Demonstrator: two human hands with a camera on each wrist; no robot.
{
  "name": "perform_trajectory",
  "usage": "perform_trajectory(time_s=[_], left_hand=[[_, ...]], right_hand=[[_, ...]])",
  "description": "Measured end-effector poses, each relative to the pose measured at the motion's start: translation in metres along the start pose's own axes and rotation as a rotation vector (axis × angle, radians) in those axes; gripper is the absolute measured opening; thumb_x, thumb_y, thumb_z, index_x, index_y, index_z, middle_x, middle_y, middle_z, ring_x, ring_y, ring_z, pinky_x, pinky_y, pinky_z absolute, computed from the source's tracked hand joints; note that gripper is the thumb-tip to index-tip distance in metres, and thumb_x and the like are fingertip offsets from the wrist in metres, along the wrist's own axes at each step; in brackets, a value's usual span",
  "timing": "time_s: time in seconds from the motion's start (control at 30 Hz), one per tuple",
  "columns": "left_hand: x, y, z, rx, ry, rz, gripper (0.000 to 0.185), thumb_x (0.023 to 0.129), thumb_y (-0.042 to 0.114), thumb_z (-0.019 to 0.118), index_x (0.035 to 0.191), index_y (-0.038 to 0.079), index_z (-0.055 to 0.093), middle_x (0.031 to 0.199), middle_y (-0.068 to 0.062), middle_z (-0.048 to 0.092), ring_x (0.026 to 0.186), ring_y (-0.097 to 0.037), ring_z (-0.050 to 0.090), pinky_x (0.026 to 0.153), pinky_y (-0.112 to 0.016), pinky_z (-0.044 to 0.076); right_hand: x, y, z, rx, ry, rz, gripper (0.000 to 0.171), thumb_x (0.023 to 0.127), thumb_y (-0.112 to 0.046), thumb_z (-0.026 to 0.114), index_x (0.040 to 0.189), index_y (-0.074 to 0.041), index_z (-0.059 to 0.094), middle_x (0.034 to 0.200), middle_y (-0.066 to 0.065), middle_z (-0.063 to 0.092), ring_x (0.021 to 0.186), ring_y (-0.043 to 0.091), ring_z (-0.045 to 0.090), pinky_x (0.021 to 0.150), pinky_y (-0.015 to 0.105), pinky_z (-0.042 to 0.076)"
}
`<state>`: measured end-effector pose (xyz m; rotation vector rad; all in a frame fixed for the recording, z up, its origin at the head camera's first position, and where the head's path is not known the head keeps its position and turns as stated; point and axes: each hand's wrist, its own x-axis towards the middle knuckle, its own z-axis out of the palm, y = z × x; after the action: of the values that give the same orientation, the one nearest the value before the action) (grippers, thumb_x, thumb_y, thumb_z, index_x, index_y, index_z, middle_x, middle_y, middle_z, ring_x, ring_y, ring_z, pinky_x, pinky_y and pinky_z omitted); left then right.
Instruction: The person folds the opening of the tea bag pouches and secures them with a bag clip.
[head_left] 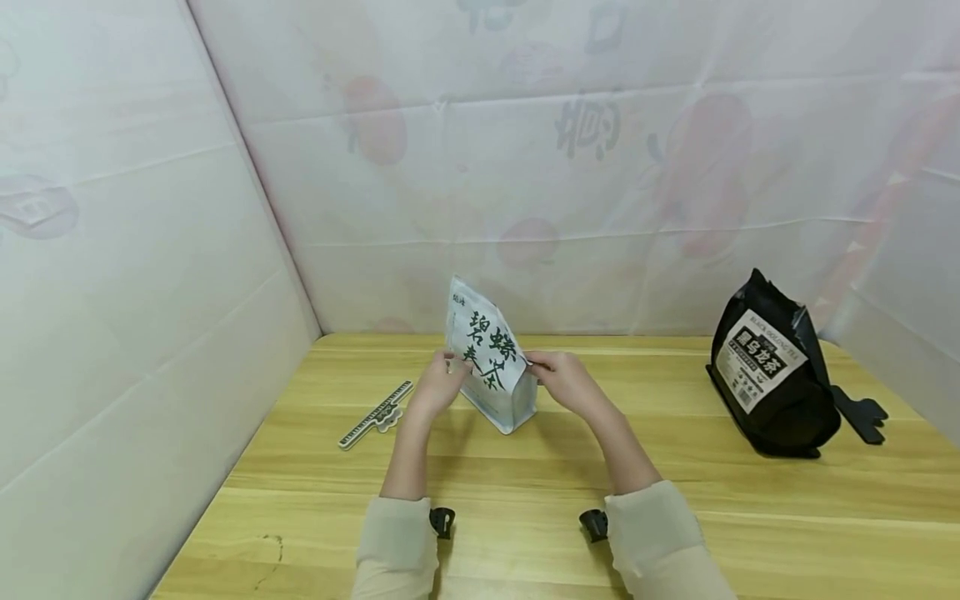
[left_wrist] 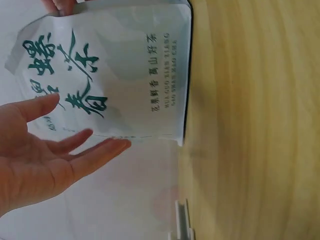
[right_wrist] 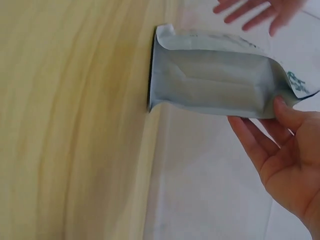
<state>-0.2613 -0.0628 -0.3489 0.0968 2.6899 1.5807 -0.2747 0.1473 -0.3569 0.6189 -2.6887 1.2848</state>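
A pale tea bag with dark green Chinese lettering stands on the table, its top narrowing to a peak. My right hand pinches its upper side edge between thumb and fingers; the right wrist view shows that hand at the bag's grey side panel. My left hand is at the opposite side. In the left wrist view its spread fingers lie along the bag's edge, and its thumb is over the printed front. Left of that hand lies a long clip with a piano-key pattern.
A black tea bag with a white label stands at the right of the wooden table. Beside it is a flat black piece with a notched end. White printed cloth walls stand behind and at the sides.
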Motion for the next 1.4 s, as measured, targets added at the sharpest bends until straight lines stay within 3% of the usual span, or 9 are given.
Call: perform_trajectory(time_s=[0.33, 0.53, 0.87, 1.13, 1.3, 1.4], left_hand=[[0.006, -0.005, 0.004, -0.043, 0.069, -0.059, 0.065, 0.093, 0.025, 0.051, 0.14, -0.009, 0.02, 0.139, -0.031, 0.027, 0.127, -0.043, 0.027, 0.101, -0.053, 0.024], [0.01, -0.01, 0.006, -0.053, 0.076, -0.049, 0.066, 0.095, 0.025, 0.049, 0.142, -0.006, 0.014, 0.144, -0.027, 0.019, 0.131, -0.041, 0.02, 0.103, -0.052, 0.018], [0.011, -0.015, -0.003, -0.13, 0.018, -0.031, 0.067, 0.095, 0.03, 0.048, 0.144, -0.001, 0.014, 0.148, -0.02, 0.017, 0.129, -0.042, 0.023, 0.102, -0.053, 0.021], [0.016, -0.015, 0.0, -0.22, 0.008, -0.001, 0.064, 0.095, 0.023, 0.048, 0.144, -0.001, 0.015, 0.149, -0.018, 0.015, 0.131, -0.04, 0.022, 0.103, -0.05, 0.02], [0.017, -0.015, 0.001, -0.263, 0.019, 0.001, 0.063, 0.094, 0.021, 0.049, 0.143, -0.002, 0.017, 0.148, -0.019, 0.017, 0.13, -0.037, 0.025, 0.103, -0.048, 0.023], [0.017, -0.015, 0.002, -0.263, 0.03, 0.005, 0.062, 0.094, 0.019, 0.05, 0.142, -0.003, 0.019, 0.147, -0.021, 0.02, 0.13, -0.037, 0.026, 0.103, -0.047, 0.024]], right_hand=[[-0.004, 0.009, -0.016, 0.109, -0.09, -0.028, 0.027, 0.093, 0.002, 0.046, 0.117, 0.011, 0.056, 0.116, 0.026, 0.056, 0.097, 0.034, 0.059, 0.078, 0.041, 0.05], [-0.005, 0.01, -0.021, 0.124, -0.131, -0.005, 0.03, 0.094, 0.001, 0.045, 0.121, 0.009, 0.054, 0.119, 0.025, 0.054, 0.102, 0.033, 0.057, 0.08, 0.041, 0.049], [-0.007, 0.001, -0.026, -0.013, -0.167, -0.034, 0.033, 0.094, -0.008, 0.051, 0.126, -0.001, 0.055, 0.125, 0.016, 0.053, 0.108, 0.033, 0.054, 0.087, 0.044, 0.044], [-0.015, -0.016, -0.035, 0.055, -0.207, -0.043, 0.04, 0.089, -0.01, 0.054, 0.127, 0.0, 0.05, 0.125, 0.016, 0.052, 0.113, 0.033, 0.049, 0.092, 0.047, 0.039], [-0.015, -0.02, -0.032, 0.026, -0.194, -0.038, 0.045, 0.088, -0.023, 0.061, 0.126, -0.001, 0.052, 0.122, 0.013, 0.055, 0.112, 0.031, 0.05, 0.092, 0.044, 0.04], [-0.013, -0.018, -0.029, 0.007, -0.167, -0.043, 0.04, 0.09, -0.022, 0.06, 0.123, 0.001, 0.054, 0.117, 0.012, 0.057, 0.109, 0.028, 0.052, 0.09, 0.041, 0.043]])
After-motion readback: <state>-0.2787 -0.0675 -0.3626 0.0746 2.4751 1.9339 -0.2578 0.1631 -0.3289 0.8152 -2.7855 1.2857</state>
